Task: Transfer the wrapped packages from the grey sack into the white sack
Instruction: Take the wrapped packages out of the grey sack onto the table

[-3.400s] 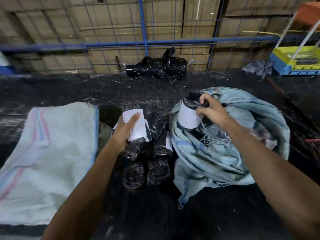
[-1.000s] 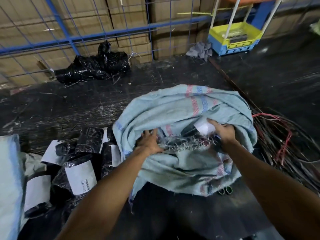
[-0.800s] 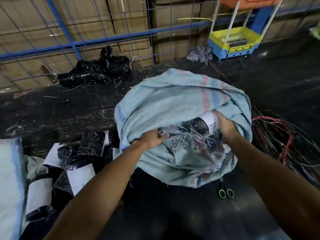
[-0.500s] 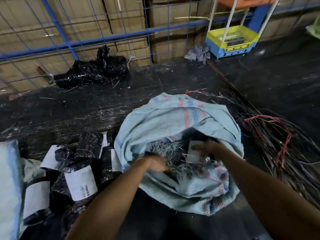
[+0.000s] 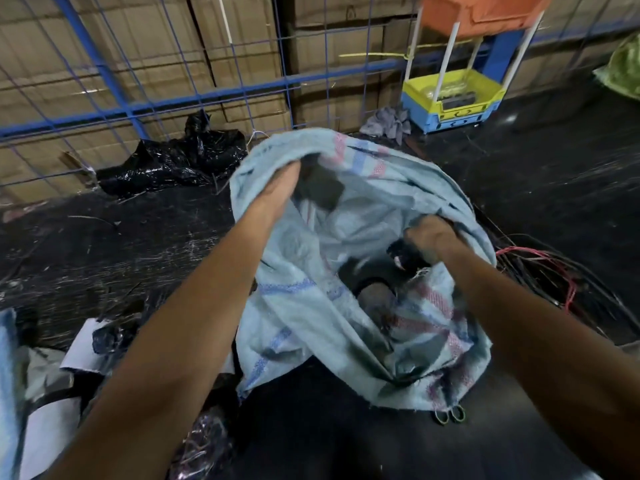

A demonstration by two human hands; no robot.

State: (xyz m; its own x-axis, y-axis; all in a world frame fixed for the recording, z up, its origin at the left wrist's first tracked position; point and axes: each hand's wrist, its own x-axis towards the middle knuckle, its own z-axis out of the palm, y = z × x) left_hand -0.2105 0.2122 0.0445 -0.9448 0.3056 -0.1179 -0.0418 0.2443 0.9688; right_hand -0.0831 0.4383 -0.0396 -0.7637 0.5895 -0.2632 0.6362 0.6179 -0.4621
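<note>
The grey sack [image 5: 346,237] is held open on the worktop [image 5: 104,244]: its far rim is pinched by the left hand [image 5: 277,188], while a black package [image 5: 403,254] inside is clasped by the right hand [image 5: 433,237].

The sack [image 5: 311,306] mouth is held wide; access into it is open between the two arms. Wrapped packages [image 5: 114,341] crowd the floor on its left. Loose wires [image 5: 554,282] lie on its right. Scissors [image 5: 450,415] lie at its near edge.
</note>
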